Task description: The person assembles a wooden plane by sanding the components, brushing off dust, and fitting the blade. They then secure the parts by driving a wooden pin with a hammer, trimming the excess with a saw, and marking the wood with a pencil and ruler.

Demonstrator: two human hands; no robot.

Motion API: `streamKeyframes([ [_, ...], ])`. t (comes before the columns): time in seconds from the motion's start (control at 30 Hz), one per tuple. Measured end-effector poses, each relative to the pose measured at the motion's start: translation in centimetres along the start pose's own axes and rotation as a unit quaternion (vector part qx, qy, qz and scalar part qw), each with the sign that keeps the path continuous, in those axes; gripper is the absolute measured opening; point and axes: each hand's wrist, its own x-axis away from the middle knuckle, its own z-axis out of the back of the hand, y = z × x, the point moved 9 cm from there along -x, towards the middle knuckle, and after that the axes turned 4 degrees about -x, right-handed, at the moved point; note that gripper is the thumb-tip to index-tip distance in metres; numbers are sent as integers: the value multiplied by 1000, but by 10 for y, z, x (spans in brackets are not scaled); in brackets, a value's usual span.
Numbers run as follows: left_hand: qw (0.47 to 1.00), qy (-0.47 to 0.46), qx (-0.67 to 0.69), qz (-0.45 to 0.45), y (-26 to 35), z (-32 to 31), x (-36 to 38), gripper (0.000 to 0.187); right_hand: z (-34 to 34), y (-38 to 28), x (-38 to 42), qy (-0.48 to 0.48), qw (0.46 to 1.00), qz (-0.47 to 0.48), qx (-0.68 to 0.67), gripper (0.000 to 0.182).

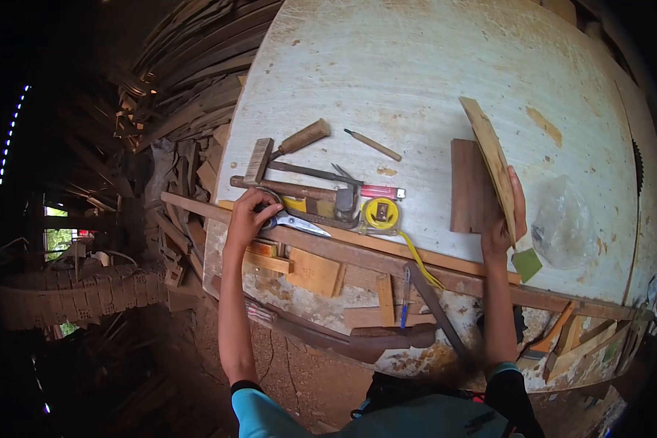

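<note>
My left hand (251, 217) is closed on the dark handles of a pair of scissors (304, 224), whose silver blades point right along the bench. Beside the scissors lie a hammer (292, 188), a yellow tape measure (380, 212) with its tape pulled partly out, and a red utility knife (383, 191). My right hand (509, 215) grips a thin light wooden board (492, 150), tilted up on its edge. Behind that board, a darker wooden piece (466, 186) rests on the white tabletop. Part of the scissors' handles is hidden by my left fingers.
A wooden-handled tool (304, 136), a wooden block (259, 160) and a pencil-like stick (373, 144) lie farther back. A clear plastic bag (564, 223) and green square (526, 264) are at right. Wood offcuts (316, 272) and a blue pen (404, 298) lie nearer me.
</note>
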Motion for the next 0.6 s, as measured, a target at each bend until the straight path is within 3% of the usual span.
streamKeyframes([
  [0.07,1000,2,-16,-3,0,-4,4,16,-1,1,-2,-11,1000,-24,13,47],
  [0.17,999,28,-29,12,-8,2,6,17,-7,-6,-2,-30,999,16,28,46],
  [0.37,986,51,-149,-56,28,11,26,19,-15,-8,1,-63,996,30,52,42],
  [0.6,997,64,-26,-19,62,10,105,16,-30,-15,10,-157,980,68,99,56],
])
